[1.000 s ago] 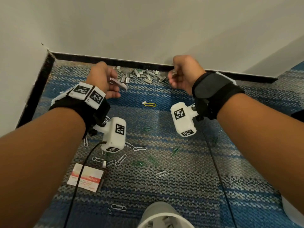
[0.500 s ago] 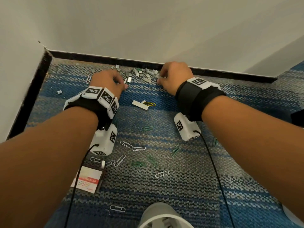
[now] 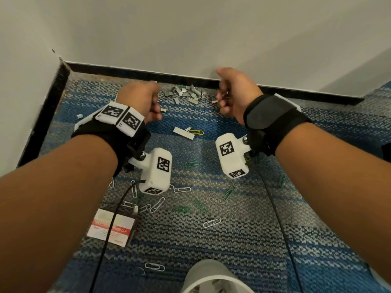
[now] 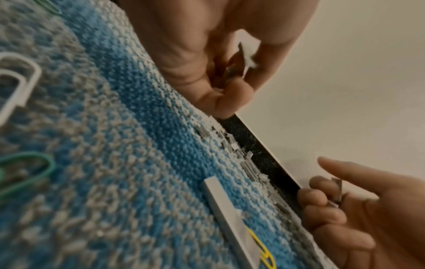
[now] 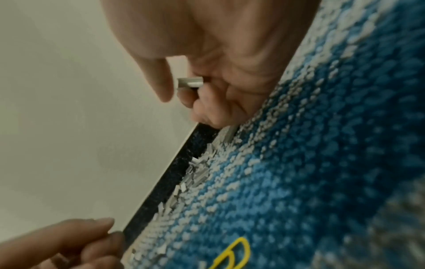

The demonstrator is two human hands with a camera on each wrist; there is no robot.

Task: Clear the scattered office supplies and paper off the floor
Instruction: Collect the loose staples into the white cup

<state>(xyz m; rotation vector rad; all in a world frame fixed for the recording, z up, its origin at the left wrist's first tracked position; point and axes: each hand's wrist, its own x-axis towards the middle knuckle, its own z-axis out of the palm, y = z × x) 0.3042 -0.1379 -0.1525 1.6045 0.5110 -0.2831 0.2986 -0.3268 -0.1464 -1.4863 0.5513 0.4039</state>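
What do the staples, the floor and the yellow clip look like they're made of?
Staples: bare metal, probably steel; grey strips that catch the light. Floor: woven looped carpet in blue and grey bands, matte and nubbly in the wrist views. Yellow clip: bent wire, likely metal under a smooth coloured coating; the core cannot be seen.

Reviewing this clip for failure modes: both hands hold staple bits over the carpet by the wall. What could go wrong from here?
1. The left hand and right hand hold small staple pieces loosely; some could slip and fall back onto the carpet.
2. The staple pile lies against the black baseboard; bits may lodge in the pile or the edge and get missed.
3. Paper clips lie under the wrist cables and could get dragged.
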